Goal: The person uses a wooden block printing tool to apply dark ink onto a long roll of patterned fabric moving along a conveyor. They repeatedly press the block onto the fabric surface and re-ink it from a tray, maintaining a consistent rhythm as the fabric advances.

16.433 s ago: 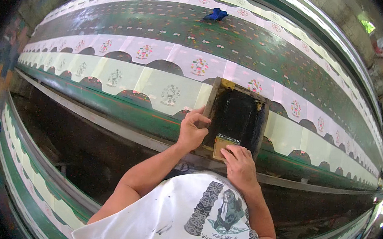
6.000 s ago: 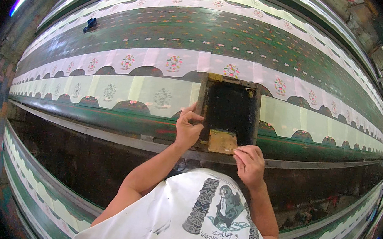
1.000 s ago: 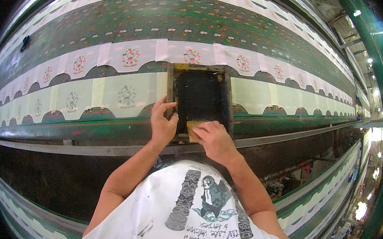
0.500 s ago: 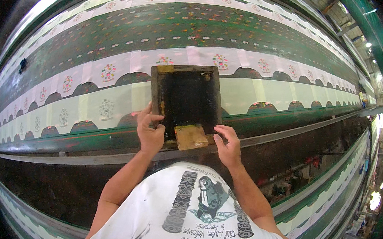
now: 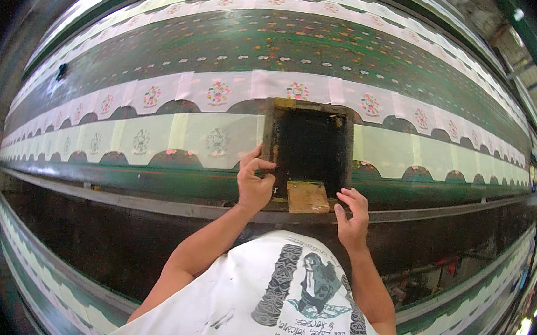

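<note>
A dark rectangular screen-printing frame (image 5: 345,139) with worn wooden edges lies over the near row of pale cloth, in front of my body. My left hand (image 5: 255,182) is closed around its left side near the lower corner, with the index finger bent over the edge. My right hand (image 5: 352,218) is at the lower right corner, fingers apart and slightly bent, fingertips close to or lightly touching the frame's edge. Inside the frame, at the near end, a tan squeegee-like block (image 5: 307,198) leans out over the rim. Neither hand touches this block.
A long green printing table (image 5: 127,179) carries rows of scalloped cloth; the near pale row (image 5: 205,127) has grey outline prints, the pink row (image 5: 230,94) colourful ones. A metal rail (image 5: 144,206) runs along the near edge. Another table with cloth (image 5: 461,305) lies behind me.
The view has shifted, so the frame, both hands and the cloth rows appear farther right. Against the cloth, the frame looks nearly unmoved. My left hand keeps its hold.
</note>
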`<state>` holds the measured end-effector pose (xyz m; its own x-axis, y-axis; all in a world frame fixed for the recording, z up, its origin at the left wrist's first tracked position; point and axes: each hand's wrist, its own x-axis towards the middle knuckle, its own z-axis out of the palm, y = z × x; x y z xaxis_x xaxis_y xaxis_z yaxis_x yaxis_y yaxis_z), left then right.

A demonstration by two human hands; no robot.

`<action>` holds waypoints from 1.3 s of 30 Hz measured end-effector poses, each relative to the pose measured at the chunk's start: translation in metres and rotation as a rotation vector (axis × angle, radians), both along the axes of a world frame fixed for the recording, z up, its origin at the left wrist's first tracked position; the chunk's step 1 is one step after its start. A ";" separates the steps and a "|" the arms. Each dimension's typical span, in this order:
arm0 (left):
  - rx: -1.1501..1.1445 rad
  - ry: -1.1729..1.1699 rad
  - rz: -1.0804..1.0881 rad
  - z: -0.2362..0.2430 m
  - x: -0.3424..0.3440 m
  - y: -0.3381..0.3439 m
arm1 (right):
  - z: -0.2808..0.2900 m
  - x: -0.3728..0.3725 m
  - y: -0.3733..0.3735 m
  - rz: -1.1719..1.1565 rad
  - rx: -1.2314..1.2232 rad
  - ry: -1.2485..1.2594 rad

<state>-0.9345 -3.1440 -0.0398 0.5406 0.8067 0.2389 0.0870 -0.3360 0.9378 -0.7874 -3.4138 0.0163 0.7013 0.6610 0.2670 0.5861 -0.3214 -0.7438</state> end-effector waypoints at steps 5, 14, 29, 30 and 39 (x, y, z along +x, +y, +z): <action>-0.049 0.042 0.019 0.002 0.008 -0.007 | 0.014 0.007 0.003 0.145 -0.016 -0.190; -0.115 0.071 0.015 -0.002 0.018 -0.010 | 0.030 0.001 0.047 0.447 -0.224 -0.391; 0.157 -0.079 0.170 0.132 -0.016 0.035 | 0.059 0.118 0.148 0.609 -0.327 -0.243; 0.248 -0.283 0.115 0.160 -0.022 0.045 | 0.051 0.127 0.158 0.582 -0.310 -0.264; 1.286 -0.318 -0.508 0.353 -0.091 0.094 | 0.021 0.131 0.173 0.457 -0.284 -0.337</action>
